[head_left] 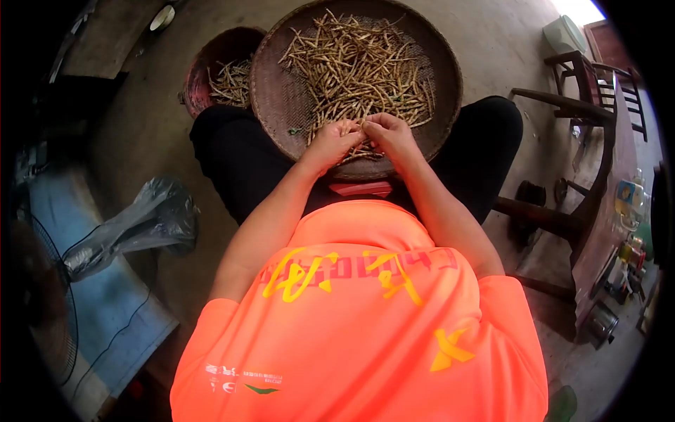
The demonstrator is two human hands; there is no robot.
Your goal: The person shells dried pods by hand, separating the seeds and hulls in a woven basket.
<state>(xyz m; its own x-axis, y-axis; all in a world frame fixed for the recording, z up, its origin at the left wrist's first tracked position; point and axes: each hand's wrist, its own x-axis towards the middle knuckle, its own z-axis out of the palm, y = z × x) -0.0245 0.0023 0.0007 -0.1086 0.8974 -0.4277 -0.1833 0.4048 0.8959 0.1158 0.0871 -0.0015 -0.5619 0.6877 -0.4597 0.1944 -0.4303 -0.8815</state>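
Note:
A round woven basket (pixel 271 105) rests across my lap, holding a heap of dry, tan bean pods (pixel 358 67). Over its near edge both of my hands meet, fingertips close together. My left hand (pixel 334 144) is closed in a pinch on one end of a bean pod (pixel 361 124). The fingers of my right hand (pixel 391 138) are also pinched at that pod, which is mostly hidden by the fingertips. More loose pods lie just below and around both hands.
A reddish bucket (pixel 198 88) with more pods stands left of the basket. Farther left are a clear plastic bag (pixel 158 214) and a fan (pixel 60 295). At right stand wooden chairs (pixel 583 84), a table (pixel 598 176) with jars, and a metal pot (pixel 602 322).

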